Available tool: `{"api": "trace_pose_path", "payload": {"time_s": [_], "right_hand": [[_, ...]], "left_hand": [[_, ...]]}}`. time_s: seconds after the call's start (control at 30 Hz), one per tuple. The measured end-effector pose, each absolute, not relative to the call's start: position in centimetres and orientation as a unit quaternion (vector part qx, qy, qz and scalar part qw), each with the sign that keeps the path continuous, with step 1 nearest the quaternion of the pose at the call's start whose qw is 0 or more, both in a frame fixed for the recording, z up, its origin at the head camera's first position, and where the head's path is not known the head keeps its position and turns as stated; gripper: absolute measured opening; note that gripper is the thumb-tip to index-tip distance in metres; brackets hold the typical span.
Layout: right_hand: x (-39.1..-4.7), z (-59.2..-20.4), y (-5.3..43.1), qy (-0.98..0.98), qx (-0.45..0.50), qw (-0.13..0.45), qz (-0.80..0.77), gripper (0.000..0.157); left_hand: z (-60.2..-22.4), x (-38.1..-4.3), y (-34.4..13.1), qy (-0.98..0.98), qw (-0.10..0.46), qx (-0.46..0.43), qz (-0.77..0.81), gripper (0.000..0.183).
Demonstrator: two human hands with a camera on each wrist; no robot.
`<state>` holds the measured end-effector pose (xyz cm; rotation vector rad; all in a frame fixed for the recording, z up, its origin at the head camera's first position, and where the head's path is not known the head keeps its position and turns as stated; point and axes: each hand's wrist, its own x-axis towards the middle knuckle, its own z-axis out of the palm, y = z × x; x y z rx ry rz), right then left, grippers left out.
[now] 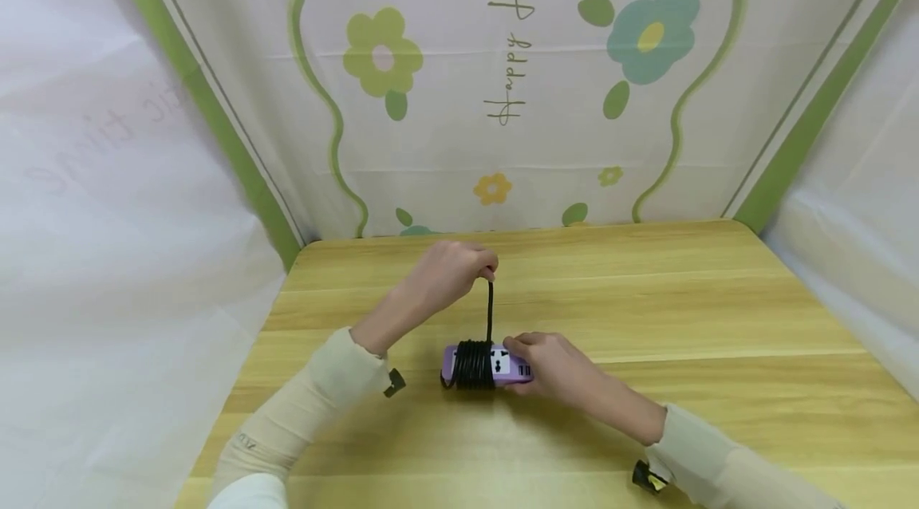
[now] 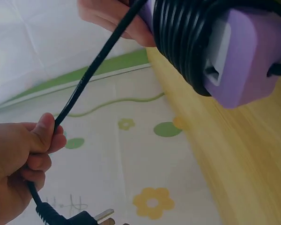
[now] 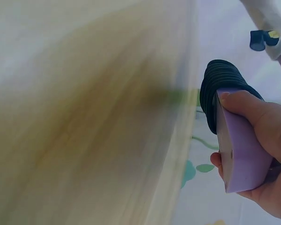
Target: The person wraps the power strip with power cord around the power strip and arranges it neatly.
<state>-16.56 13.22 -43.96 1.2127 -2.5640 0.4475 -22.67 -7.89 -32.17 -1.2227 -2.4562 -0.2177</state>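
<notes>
A purple power strip (image 1: 448, 361) with white socket faces has its black cord (image 1: 475, 365) wound round one end in several tight turns. My right hand (image 1: 556, 365) grips the other end, thumb and fingers on opposite sides, as the right wrist view shows on the purple casing (image 3: 248, 150). Beyond the strip, my left hand (image 1: 455, 266) pinches the free length of cord, which runs taut from the coil up to the fingers. In the left wrist view the black plug (image 2: 82, 218) with metal prongs dangles below the left hand (image 2: 25, 161).
A wood-grain table (image 1: 646, 301) lies beneath both hands. Behind it hangs a white curtain (image 1: 445, 134) printed with flowers, and more white cloth encloses both sides. A small dark clip (image 1: 394, 383) sits by the left sleeve, another (image 1: 649, 477) by the right.
</notes>
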Motion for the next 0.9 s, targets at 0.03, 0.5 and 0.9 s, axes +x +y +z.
{"api": "trace_pose_path", "payload": {"time_s": [0.03,0.5,0.9], "right_hand": [[-16.4,-43.9,13.2,-0.882,0.422,0.138,0.156,0.052],[-14.9,-41.4,14.0,-0.815,0.478,0.203,0.257,0.062],[-17.6,-38.6,16.1,-0.786,0.444,0.261,0.342,0.053]], "left_hand": [[-32.3,-22.9,-7.9,-0.876,0.190,-0.435,-0.079,0.010],[-37.8,-26.4,-10.4,-0.864,0.048,-0.464,-0.190,0.014],[-42.3,-24.3,-10.3,-0.801,-0.006,-0.437,-0.409,0.011]]}}
